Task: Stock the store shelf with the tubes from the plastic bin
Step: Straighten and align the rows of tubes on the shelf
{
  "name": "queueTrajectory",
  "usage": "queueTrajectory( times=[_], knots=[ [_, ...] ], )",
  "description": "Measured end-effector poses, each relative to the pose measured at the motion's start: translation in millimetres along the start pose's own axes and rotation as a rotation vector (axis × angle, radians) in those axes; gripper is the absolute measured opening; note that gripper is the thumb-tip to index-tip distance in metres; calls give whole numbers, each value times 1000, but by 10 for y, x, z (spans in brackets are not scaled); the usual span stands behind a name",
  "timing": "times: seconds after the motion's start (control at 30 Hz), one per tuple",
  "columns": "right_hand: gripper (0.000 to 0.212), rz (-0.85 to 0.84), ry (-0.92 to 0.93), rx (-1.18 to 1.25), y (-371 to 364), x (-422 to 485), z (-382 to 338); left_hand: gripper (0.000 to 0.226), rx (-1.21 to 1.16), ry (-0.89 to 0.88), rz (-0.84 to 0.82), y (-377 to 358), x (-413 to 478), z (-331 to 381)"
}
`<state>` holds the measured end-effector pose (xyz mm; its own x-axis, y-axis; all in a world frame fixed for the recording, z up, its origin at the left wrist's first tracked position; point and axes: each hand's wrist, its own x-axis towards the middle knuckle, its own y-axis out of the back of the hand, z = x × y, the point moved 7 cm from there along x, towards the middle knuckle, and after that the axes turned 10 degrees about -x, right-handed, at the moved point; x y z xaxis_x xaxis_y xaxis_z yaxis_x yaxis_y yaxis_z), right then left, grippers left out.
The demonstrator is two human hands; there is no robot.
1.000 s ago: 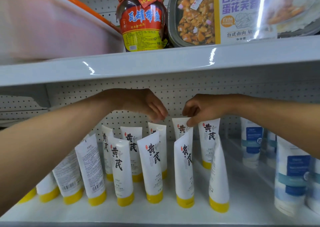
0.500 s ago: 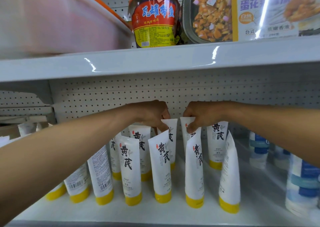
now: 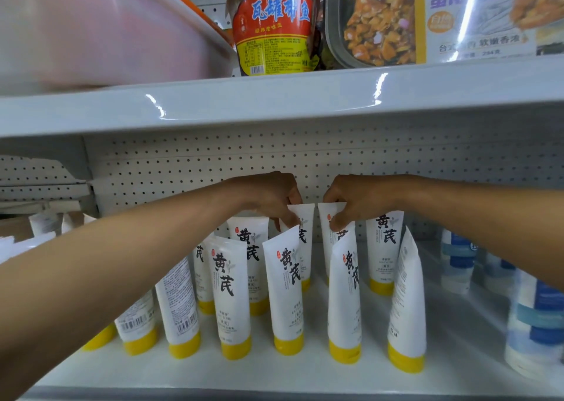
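Tubes (image 3: 306, 217) are pinched at the crimp by left hand (image 3: 268, 196) and right hand (image 3: 357, 199), likely to be stood cap-down at the shelf's (image 3: 305, 376) back.

White tubes (image 3: 283, 290), yellow caps, on the shelf (image 3: 274, 373)
They stand cap-down in two loose rows, most showing black characters, a few at left showing barcodes; left hand (image 3: 268, 199) pinches the top of one back tube (image 3: 306, 217), right hand (image 3: 357, 200) its neighbour (image 3: 327, 216); the pinkish bin (image 3: 91, 28) sits blurred at top left
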<state>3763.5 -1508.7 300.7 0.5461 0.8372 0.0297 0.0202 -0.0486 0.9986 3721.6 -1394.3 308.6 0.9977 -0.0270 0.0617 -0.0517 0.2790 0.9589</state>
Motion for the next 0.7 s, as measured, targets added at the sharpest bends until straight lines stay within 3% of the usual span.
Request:
queueTrajectory(
  times=[0.7],
  knots=[
    [16, 2, -27, -13, 3, 12, 19, 17, -34, 9, -75, -48, 29, -9]
  ],
)
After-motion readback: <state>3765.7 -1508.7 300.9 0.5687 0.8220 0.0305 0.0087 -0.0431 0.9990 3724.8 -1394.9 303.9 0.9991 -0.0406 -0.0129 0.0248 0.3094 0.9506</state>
